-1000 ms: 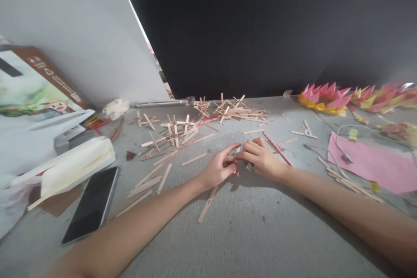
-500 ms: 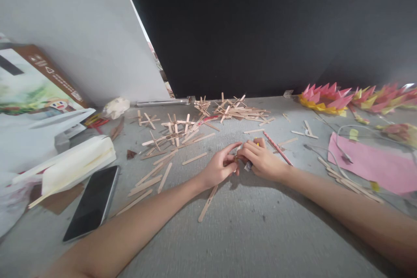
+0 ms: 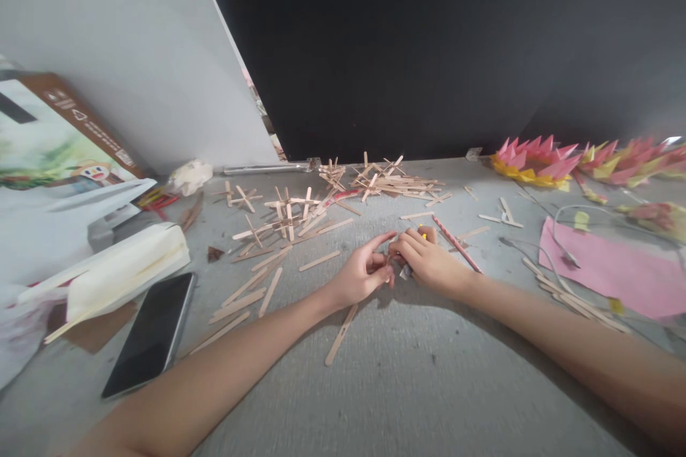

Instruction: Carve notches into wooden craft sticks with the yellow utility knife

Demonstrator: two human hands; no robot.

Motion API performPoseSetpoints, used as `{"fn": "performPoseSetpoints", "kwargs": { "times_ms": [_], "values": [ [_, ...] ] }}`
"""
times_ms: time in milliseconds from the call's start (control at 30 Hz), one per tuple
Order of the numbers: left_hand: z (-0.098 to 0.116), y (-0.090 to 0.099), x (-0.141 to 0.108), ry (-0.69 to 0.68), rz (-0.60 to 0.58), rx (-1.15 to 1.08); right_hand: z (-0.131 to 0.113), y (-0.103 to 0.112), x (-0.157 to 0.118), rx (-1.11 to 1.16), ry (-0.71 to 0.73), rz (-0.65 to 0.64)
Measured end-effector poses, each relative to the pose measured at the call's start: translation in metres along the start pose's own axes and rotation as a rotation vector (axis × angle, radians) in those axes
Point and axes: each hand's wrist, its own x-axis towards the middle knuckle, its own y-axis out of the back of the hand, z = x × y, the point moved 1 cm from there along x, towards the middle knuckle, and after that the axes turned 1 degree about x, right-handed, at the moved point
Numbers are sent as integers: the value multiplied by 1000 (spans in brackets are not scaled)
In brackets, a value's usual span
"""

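Grey surface (image 3: 407,385): faintly textured, dotted with small dark specks.
Wooden sticks (image 3: 415,187): heaped toward the far side, some set in crosses (image 3: 247,198), others strewn singly leftward.
Striped rod (image 3: 457,245): reddish, lying aslant.
Phone (image 3: 153,335): dark screen up, over on the left.
Pink sheet (image 3: 605,275): spread on the right, a pale cable (image 3: 571,260) across it.
Paper crowns (image 3: 536,166): pink and yellow, at the far right.
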Motion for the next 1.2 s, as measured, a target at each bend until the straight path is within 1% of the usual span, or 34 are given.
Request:
{"fn": "performPoseSetpoints", "kwargs": {
  "times_ms": [200, 367, 467, 667, 733, 867, 1067, 1133, 1200],
  "values": [
    [7, -1, -2, 1, -11, 10, 2, -3, -1, -6, -12, -9],
    [9, -2, -2, -14, -21, -26, 2, -4, -1, -6, -25, -6],
    [10, -2, -1, -32, 11, -68, 2, -3, 0, -4, -24, -6],
    [14, -2, -1, -56, 125, -94, 1, -2, -1, 34, -37, 20],
    [13, -3, -1, -65, 145, -100, 1, -2, -1, 65, -60, 47],
    [9, -4, 1, -76, 168, -90, 1, -1, 0, 116, -108, 160],
    [2, -5, 2, -35, 171, -81, 4, -4, -1, 188, -12, 233],
    [2, -4, 2, -32, 178, -87, 6, -6, -3, 225, -3, 257],
    [3, -5, 2, -27, 183, -87, 8, -8, -4, 261, -20, 244]
  ]
}}
